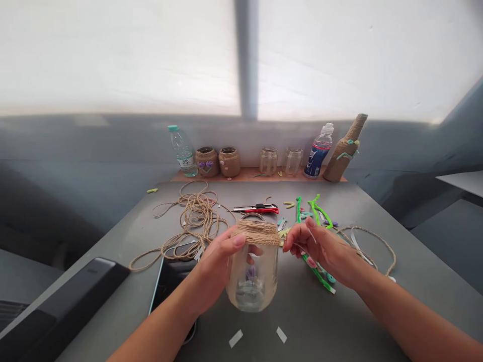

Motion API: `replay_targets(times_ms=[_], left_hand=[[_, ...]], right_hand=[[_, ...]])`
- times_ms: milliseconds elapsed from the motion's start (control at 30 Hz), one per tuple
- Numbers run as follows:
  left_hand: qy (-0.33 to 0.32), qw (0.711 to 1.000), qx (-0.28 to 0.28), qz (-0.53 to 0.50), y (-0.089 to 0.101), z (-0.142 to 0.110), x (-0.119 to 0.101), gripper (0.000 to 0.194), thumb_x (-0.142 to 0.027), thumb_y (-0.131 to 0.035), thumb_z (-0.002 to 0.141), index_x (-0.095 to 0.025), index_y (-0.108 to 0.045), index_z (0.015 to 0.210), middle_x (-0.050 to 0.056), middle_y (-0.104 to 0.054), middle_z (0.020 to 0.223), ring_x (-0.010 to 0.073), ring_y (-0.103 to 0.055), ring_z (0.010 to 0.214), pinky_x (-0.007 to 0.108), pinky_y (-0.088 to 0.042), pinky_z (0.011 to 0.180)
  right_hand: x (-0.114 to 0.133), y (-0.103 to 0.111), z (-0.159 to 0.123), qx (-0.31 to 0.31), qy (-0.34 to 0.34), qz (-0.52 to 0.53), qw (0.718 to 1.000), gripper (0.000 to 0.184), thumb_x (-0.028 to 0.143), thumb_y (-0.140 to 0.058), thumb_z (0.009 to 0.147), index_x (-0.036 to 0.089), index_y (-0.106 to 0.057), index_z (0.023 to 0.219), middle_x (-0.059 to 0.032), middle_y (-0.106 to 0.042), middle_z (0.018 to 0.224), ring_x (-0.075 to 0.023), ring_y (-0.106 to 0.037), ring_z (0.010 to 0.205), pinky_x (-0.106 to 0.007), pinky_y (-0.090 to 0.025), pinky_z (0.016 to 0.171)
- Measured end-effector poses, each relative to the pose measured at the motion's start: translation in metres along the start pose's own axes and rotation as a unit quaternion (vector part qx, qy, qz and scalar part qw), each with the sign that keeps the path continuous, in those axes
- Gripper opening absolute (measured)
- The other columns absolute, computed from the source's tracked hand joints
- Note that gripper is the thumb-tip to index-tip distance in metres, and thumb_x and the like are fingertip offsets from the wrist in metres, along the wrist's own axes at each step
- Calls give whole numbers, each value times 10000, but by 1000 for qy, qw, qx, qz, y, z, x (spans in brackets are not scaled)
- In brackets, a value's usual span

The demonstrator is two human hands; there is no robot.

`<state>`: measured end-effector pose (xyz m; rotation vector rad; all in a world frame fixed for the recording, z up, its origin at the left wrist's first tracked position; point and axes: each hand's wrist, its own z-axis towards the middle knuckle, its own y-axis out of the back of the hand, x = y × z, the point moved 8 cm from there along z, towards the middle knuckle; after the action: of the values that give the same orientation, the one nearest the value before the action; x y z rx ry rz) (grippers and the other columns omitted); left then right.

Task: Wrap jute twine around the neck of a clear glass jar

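Observation:
My left hand (219, 261) grips a clear glass jar (252, 289) from its left side, just below the rim. The jar stands nearly upright over the table, and jute twine (258, 232) is wound in several turns around its neck. Right beside the neck, my right hand (324, 249) has its fingers curled inward with the thumb raised. A thin pale strand or strip shows at those fingers; what they hold is too small to make out. Behind my left hand lies a loose tangle of jute twine (198, 211).
A red utility knife (260, 208) lies behind the jar. Green pipe cleaners (320, 213) and small coloured pieces are scattered right. Phone (171, 276) and black case (71, 306) lie left. Along the back stand twine-covered jars (229, 163), bare jars (268, 162), a water bottle (183, 156) and a twine-wrapped bottle (341, 156).

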<state>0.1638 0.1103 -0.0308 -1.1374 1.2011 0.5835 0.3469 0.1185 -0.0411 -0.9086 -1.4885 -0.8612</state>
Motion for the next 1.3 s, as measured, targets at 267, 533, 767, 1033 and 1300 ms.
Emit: replay_targets(times_ms=[267, 533, 767, 1033, 1300], left_hand=[[42, 998, 8, -47, -6, -2, 11, 387, -472, -547, 965, -192, -696, 1187, 108, -699, 1208, 321, -597, 1139, 381, -466, 887], [44, 997, 9, -54, -5, 0, 14, 356, -437, -563, 979, -189, -668, 1211, 106, -687, 1247, 312, -616, 1124, 393, -459, 920], [38, 998, 0, -44, -6, -1, 10, 354, -443, -551, 986, -178, -634, 1205, 110, -692, 1253, 334, -597, 1187, 384, -457, 882], [39, 998, 3, -57, -4, 1, 16, 368, -445, -547, 1003, -188, -605, 1261, 121, -653, 1333, 347, -532, 1301, 425, -434, 983], [43, 996, -3, -81, -4, 1, 17, 482, -456, -520, 1014, -244, -486, 1446, 107, -596, 1452, 356, -478, 1368, 442, -391, 1015]], right_hand=[[5, -11, -2, 33, 64, 17, 997, 652, 659, -259, 1021, 223, -736, 939, -96, -661, 978, -244, -561, 903, -364, -455, 801], [7, -13, -1, 34, 70, 23, 997, 630, 666, -284, 1013, 240, -738, 918, -80, -652, 958, -234, -556, 884, -354, -468, 808], [7, -14, -4, 38, 71, 5, 997, 640, 649, -252, 1026, 239, -739, 958, -87, -659, 997, -242, -568, 931, -381, -470, 859], [3, -12, -2, 29, 65, 1, 997, 635, 670, -268, 1015, 231, -724, 959, -90, -654, 1004, -245, -578, 945, -377, -471, 880], [9, -16, -7, 48, 82, -10, 995, 604, 609, -232, 1048, 222, -693, 1002, -85, -638, 1039, -247, -570, 995, -394, -461, 925]])
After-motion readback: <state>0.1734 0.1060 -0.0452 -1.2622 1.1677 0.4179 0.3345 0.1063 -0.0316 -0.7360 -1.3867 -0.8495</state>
